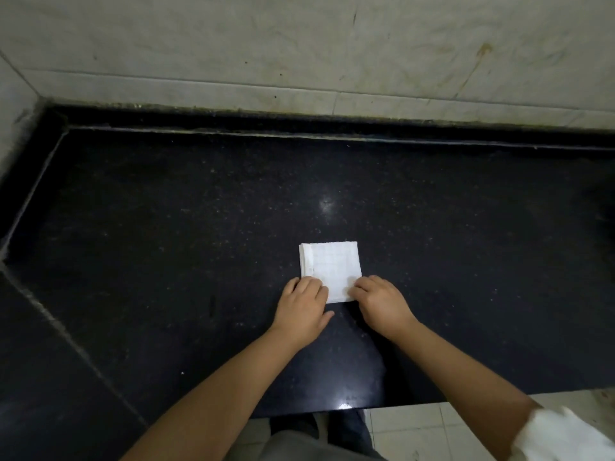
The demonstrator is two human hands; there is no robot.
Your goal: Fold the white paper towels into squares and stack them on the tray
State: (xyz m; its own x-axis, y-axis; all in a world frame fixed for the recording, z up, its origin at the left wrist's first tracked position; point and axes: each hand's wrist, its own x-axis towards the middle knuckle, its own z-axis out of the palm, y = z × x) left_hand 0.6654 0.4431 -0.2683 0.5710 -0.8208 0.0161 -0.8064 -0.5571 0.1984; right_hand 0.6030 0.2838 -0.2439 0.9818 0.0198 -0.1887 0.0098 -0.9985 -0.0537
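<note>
In the head view, the folded paper towel (331,269) lies flat on the black tabletop (166,227), and my left hand (304,306) and right hand (382,302) press its near corners with curled fingers, though I cannot tell if they pinch it. It is almost square, with no clear long axis, its loose layered edge pointing left. If I lift carelessly, I think the layers can slip open, and no tray is visible.
</note>
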